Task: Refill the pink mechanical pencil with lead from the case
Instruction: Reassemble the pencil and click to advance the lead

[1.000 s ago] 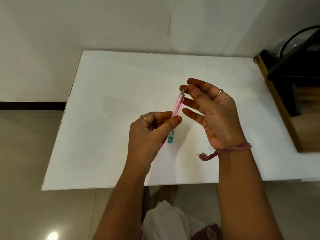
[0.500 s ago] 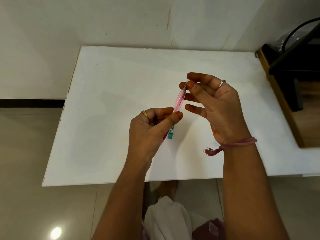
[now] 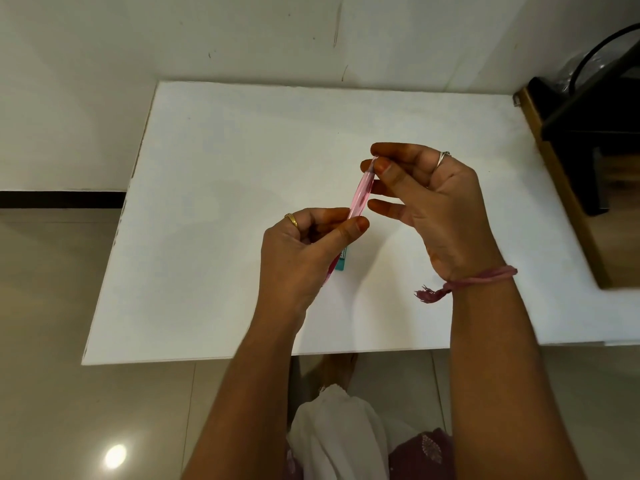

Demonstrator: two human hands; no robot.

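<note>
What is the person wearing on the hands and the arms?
Both forearms are bare, with no sleeves in view. The left hand wears a gold ring. The right hand wears a silver ring, and a pink thread band with a frayed tassel circles its wrist.

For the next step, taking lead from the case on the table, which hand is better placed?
Probably the right hand. It only pinches the top end of the pink pencil, while the left hand grips the barrel and covers most of the teal lead case below it.
</note>
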